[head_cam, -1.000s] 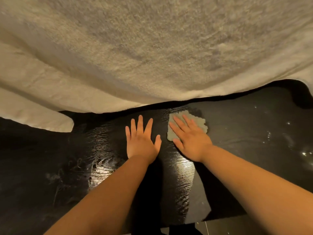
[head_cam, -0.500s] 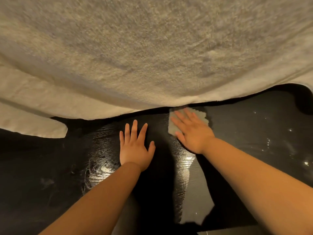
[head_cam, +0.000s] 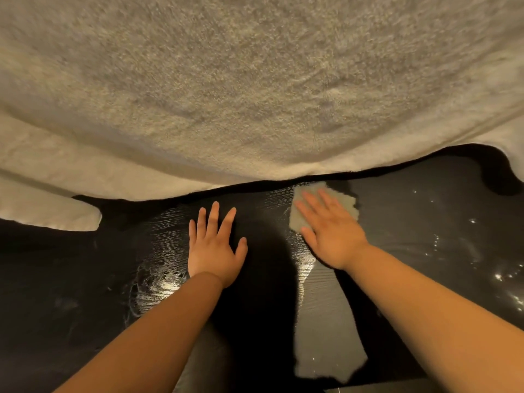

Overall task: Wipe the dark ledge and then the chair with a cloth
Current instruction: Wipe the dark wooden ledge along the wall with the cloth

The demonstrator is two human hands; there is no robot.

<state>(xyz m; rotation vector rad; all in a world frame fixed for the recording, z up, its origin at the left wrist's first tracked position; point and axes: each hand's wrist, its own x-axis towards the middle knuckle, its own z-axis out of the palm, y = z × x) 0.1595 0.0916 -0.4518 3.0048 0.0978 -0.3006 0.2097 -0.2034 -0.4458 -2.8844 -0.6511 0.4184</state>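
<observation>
While the right hand (head_cam: 331, 236) presses the cloth (head_cam: 346, 204) flat under straight fingers, the left hand (head_cam: 215, 251) rests open on the bare ledge (head_cam: 425, 222) beside it, holding nothing. The cloth lies at the ledge's far edge, close to the hem of a fluffy cream blanket (head_cam: 255, 95). Pushed further, it would likely catch that hem, dragging it or smearing dirt onto it.

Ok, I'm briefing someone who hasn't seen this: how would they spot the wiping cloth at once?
Below the big fuzzy cream fabric filling the top of the view runs the glossy dark ledge. Near the fabric's edge, the cloth lies flat under the straight fingers of the right hand. It alone is small, grey-green and ragged-edged; the left hand presses bare ledge.
</observation>
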